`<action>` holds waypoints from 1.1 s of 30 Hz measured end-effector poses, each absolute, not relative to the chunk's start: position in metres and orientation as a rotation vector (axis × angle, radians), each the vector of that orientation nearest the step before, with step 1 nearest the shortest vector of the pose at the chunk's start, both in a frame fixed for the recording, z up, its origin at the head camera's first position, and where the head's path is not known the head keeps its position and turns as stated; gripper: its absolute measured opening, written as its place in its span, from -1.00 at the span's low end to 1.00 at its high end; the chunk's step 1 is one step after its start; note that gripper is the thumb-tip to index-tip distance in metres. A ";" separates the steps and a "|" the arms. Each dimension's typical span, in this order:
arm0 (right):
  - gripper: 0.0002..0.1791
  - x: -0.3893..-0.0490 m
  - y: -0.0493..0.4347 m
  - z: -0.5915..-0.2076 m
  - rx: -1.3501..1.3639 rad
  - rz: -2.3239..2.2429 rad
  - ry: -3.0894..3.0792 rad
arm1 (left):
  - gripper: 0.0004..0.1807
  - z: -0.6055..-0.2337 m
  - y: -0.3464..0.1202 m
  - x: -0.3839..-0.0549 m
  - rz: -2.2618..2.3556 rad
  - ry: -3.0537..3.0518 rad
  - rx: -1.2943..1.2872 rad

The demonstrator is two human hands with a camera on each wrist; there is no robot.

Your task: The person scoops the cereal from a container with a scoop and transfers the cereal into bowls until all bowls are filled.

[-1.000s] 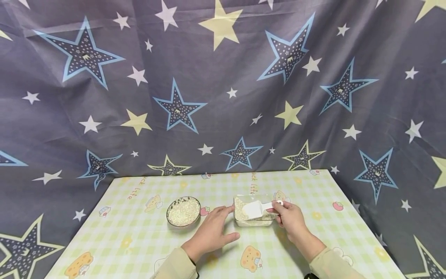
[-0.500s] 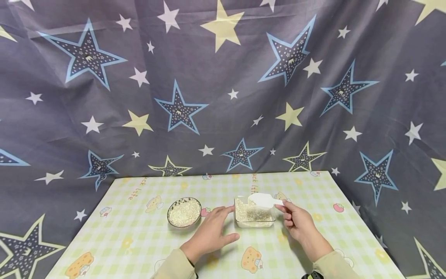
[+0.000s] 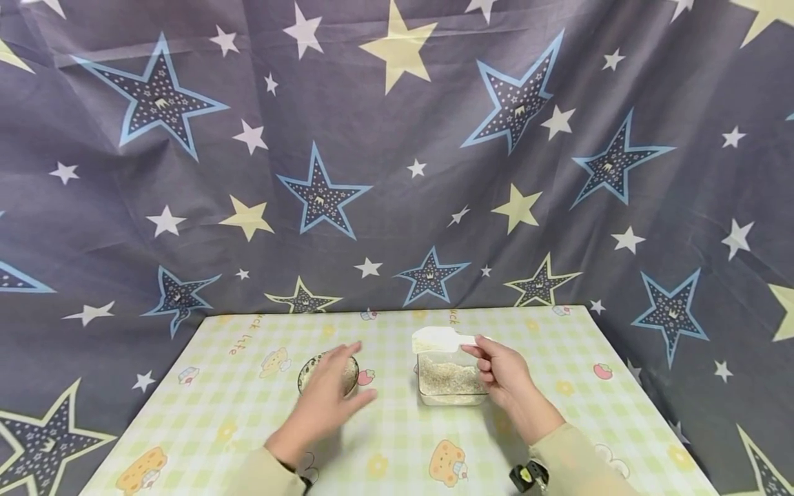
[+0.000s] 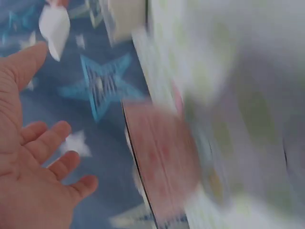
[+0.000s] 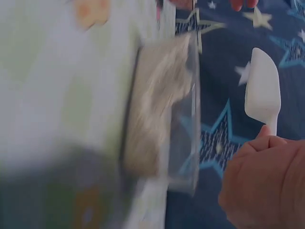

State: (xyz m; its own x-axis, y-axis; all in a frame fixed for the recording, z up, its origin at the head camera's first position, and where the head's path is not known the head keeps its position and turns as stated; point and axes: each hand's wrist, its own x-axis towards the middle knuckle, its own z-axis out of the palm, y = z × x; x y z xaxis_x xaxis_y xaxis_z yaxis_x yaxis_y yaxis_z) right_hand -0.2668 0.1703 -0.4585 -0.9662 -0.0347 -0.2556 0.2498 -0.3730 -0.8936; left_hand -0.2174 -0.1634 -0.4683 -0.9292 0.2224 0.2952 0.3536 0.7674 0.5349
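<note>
My right hand (image 3: 509, 377) pinches the handle of a white scoop (image 3: 437, 339), raised above the far left part of a rectangular glass container (image 3: 453, 399). Pale grain shows in the scoop, and more lies in the container, heaped unevenly against the wall in the right wrist view. My left hand (image 3: 319, 406) is at the round bowl (image 3: 353, 377), fingers spread and partly covering it from the head camera. In the left wrist view those fingers are apart from the pinkish bowl (image 4: 162, 157); nothing is in that hand. The bowl's grain is mostly hidden now.
A patterned green-and-white checked cloth covers the table (image 3: 248, 413). Behind it hangs a dark curtain (image 3: 384, 138) printed with stars. The glass container stands to the right of the bowl, with a gap of tablecloth between them.
My left hand has left the glass container's side and moved left to the bowl. The scoop has come up out of the container with grain and shifted left in my right hand.
</note>
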 end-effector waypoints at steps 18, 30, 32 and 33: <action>-0.71 -0.279 0.006 -0.454 0.001 -2.337 2.035 | 0.39 -0.502 -0.242 -0.228 -0.832 -2.844 -0.186; -0.83 -0.265 0.003 -0.456 -0.741 -1.899 2.679 | 0.39 -0.503 -0.241 -0.229 -0.838 -2.836 -0.193; -0.82 -0.261 0.007 -0.453 -0.837 -1.847 2.719 | 0.39 -0.502 -0.241 -0.229 -0.832 -2.833 -0.192; -0.82 -0.260 0.009 -0.452 -0.853 -1.839 2.728 | 0.39 -0.502 -0.242 -0.228 -0.833 -2.831 -0.192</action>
State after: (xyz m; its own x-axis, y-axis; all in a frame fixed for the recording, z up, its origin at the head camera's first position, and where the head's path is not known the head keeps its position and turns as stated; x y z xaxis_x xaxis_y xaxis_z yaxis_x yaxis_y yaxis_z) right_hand -0.2603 0.0087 -0.4518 -0.8433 -0.2587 0.4711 -0.5338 0.2999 -0.7907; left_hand -0.2285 -0.2415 -0.5021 -0.9746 0.0712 0.2122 0.1748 0.8344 0.5227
